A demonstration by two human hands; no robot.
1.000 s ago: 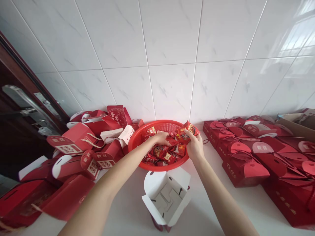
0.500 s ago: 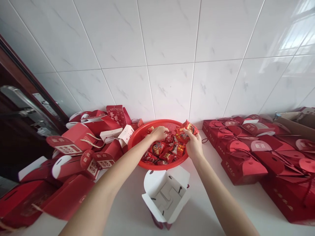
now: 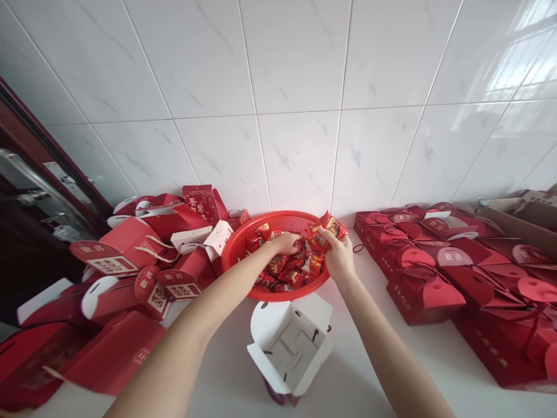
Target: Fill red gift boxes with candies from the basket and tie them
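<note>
A red plastic basket (image 3: 237,284) full of red-and-gold wrapped candy packets (image 3: 293,277) stands against the wall. My left hand (image 3: 287,244) reaches into it with fingers closed among the packets; what the fingertips grip is hidden. At the basket's right rim, my right hand (image 3: 340,252) is closed on red candy packets (image 3: 326,231), holding them up above the rest. Nearer to me, between my forearms, sits an open gift box (image 3: 289,348), white inside, with its flaps spread and nothing in it.
Red gift boxes (image 3: 126,249), several open or tipped, crowd the left side of the white table (image 3: 348,371). Closed red boxes (image 3: 426,296) with cords stand in rows on the right. A cardboard carton (image 3: 513,223) is at far right, a door handle (image 3: 26,174) at far left.
My left hand has shifted a little to the right and down among the packets. My right hand still holds its packets at the rim. The view has turned slightly.
</note>
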